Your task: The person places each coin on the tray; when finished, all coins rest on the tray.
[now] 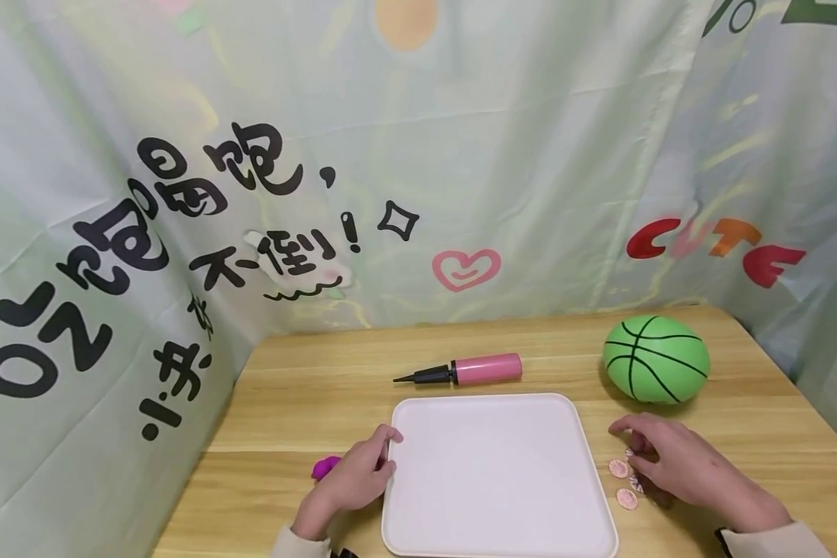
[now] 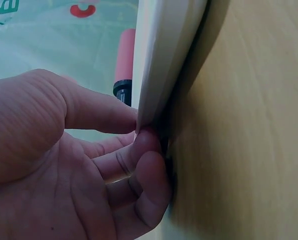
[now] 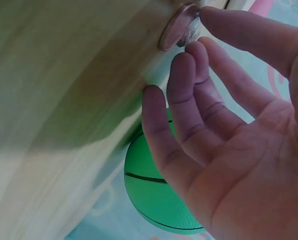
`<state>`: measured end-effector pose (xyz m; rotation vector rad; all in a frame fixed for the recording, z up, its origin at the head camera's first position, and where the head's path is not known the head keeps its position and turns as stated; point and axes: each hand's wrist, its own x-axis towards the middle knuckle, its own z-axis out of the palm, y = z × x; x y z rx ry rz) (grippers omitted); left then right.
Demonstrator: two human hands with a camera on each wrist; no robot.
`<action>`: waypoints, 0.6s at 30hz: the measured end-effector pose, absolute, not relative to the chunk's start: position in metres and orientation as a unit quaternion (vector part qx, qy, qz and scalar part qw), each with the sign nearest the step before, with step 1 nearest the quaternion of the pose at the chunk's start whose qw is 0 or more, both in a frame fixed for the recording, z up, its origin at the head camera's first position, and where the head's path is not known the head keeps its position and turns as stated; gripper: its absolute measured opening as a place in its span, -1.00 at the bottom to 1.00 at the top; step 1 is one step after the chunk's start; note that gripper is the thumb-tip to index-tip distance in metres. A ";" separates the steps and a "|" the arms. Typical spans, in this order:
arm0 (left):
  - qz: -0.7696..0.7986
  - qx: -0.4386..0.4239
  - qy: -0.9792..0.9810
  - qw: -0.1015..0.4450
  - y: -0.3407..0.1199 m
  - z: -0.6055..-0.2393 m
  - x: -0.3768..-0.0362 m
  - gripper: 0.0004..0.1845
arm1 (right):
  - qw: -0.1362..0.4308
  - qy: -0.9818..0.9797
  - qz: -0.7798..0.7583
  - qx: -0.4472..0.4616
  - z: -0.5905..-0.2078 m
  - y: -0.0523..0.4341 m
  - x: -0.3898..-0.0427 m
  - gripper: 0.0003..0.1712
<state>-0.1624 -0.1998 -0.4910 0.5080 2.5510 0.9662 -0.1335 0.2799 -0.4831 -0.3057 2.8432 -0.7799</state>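
"Checking head view; where are the round pink discs seen?"

"Between the white tray and the right hand, the nearer one; tray's edge is gripped by the left hand."

"Left wrist view?"

"Tray rim is pinched by thumb and fingers."

"Right wrist view?"

"Fingers loosely bent, nothing seen held; a disc lies by the thumb tip."
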 end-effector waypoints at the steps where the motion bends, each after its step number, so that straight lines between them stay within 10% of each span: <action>1: 0.343 0.180 0.904 0.183 -0.199 -0.491 -0.162 -0.64 | 0.092 0.955 -0.264 -0.103 -0.483 0.280 -0.134 -0.56; 18: 0.327 0.183 0.910 0.180 -0.200 -0.492 -0.161 -0.63 | 0.015 0.966 -0.190 -0.173 -0.491 0.280 -0.129 -0.51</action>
